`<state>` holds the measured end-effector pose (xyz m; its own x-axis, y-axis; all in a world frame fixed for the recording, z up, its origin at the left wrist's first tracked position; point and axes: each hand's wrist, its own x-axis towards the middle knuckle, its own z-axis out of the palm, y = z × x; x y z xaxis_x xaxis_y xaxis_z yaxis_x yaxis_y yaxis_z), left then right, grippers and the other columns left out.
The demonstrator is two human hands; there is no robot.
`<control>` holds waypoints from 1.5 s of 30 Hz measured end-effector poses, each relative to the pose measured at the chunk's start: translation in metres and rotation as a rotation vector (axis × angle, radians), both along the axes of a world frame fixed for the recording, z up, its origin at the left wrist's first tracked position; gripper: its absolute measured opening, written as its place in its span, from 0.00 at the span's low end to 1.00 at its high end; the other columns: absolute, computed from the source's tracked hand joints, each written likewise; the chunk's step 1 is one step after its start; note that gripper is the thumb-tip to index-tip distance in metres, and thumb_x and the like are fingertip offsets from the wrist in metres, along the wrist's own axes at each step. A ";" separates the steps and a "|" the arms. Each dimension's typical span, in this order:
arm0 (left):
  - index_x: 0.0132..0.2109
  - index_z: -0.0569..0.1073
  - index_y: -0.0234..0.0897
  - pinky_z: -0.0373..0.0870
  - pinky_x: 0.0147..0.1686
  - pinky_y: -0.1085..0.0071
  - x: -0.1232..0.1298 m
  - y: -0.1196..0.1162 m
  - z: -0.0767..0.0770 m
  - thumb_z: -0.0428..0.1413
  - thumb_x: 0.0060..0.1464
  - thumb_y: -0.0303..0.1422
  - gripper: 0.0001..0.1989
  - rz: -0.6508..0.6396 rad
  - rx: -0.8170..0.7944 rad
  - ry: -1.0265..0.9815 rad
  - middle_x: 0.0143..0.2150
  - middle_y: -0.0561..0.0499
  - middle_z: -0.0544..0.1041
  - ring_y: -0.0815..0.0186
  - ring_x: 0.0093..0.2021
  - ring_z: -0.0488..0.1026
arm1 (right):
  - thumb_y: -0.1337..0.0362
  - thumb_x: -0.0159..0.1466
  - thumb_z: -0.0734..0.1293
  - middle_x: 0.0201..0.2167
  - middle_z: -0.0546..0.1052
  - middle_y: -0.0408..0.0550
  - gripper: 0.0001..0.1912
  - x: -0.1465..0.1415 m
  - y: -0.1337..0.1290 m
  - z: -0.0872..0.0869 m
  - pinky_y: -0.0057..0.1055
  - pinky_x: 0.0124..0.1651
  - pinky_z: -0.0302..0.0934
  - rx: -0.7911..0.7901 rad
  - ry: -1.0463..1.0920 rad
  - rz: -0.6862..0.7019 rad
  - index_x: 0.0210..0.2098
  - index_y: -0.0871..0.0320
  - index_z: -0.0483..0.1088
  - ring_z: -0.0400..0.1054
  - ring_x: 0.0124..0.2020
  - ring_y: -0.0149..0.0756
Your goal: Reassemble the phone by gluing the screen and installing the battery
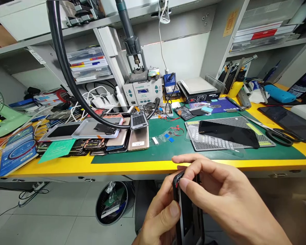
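A black phone-shaped frame (187, 217) is held upright on edge in front of the desk, at the lower middle right. My left hand (162, 216) wraps round its left side, with the thumb along the edge. My right hand (221, 190) has its thumb and index finger pinched at the frame's top corner, where a small bit of red shows. The fingertips hide most of that corner. On the desk beyond lies a black glass panel (226, 133) on a grey perforated mat (266, 139).
Scissors (279, 136) lie right of the mat. Stacked phones (139, 137) and a blue booklet (19, 149) sit on the left. A soldering station (144, 91) stands at the back, with a thick black hose (66, 71) arching forward. A bin (114, 204) is on the floor.
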<state>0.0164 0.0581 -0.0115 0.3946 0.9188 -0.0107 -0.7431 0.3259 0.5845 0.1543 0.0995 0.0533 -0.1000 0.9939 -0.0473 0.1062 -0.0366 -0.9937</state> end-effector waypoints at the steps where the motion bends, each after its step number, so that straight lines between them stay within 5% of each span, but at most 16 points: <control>1: 0.60 0.77 0.42 0.44 0.73 0.46 0.001 0.000 0.000 0.60 0.62 0.39 0.21 0.000 0.004 -0.001 0.63 0.42 0.76 0.45 0.72 0.61 | 0.62 0.54 0.73 0.48 0.82 0.49 0.07 0.000 0.000 0.000 0.29 0.42 0.71 0.007 -0.004 0.002 0.22 0.54 0.74 0.77 0.51 0.45; 9: 0.58 0.79 0.45 0.37 0.74 0.48 0.005 0.001 0.000 0.60 0.61 0.37 0.19 0.078 0.065 -0.017 0.65 0.46 0.75 0.47 0.74 0.55 | 0.62 0.54 0.71 0.45 0.83 0.50 0.06 -0.003 0.000 -0.002 0.32 0.42 0.72 0.049 -0.026 -0.006 0.21 0.54 0.75 0.78 0.49 0.47; 22: 0.61 0.77 0.46 0.43 0.73 0.46 0.004 -0.001 -0.002 0.61 0.60 0.39 0.22 0.097 0.060 0.018 0.65 0.45 0.75 0.43 0.72 0.60 | 0.61 0.53 0.73 0.46 0.82 0.52 0.07 -0.003 0.001 0.003 0.30 0.38 0.72 -0.036 0.044 0.016 0.21 0.55 0.74 0.79 0.48 0.48; 28: 0.65 0.72 0.41 0.46 0.72 0.42 0.006 0.002 -0.003 0.59 0.62 0.37 0.25 0.053 0.120 -0.001 0.64 0.40 0.75 0.41 0.71 0.62 | 0.59 0.54 0.74 0.50 0.80 0.52 0.09 0.004 0.001 0.008 0.35 0.52 0.67 -0.155 0.090 0.116 0.22 0.54 0.74 0.70 0.61 0.51; 34: 0.63 0.74 0.40 0.51 0.70 0.41 0.006 0.002 -0.005 0.59 0.62 0.37 0.23 0.044 0.134 -0.023 0.62 0.39 0.76 0.41 0.66 0.68 | 0.59 0.58 0.74 0.54 0.78 0.48 0.11 0.008 0.002 0.010 0.39 0.59 0.62 -0.206 0.091 0.148 0.24 0.55 0.72 0.72 0.58 0.49; 39: 0.65 0.71 0.39 0.53 0.70 0.44 0.006 -0.001 -0.007 0.60 0.61 0.39 0.27 0.105 0.066 0.026 0.61 0.39 0.77 0.42 0.68 0.65 | 0.61 0.61 0.72 0.50 0.79 0.48 0.09 0.011 -0.002 0.010 0.33 0.52 0.68 0.061 -0.131 0.118 0.25 0.52 0.75 0.69 0.62 0.47; 45: 0.59 0.78 0.43 0.55 0.69 0.44 0.007 -0.003 -0.010 0.62 0.59 0.41 0.21 0.161 0.023 0.068 0.58 0.40 0.79 0.41 0.64 0.71 | 0.68 0.65 0.69 0.55 0.76 0.55 0.05 0.015 -0.004 0.000 0.31 0.45 0.75 0.723 -0.508 0.015 0.40 0.54 0.76 0.74 0.55 0.43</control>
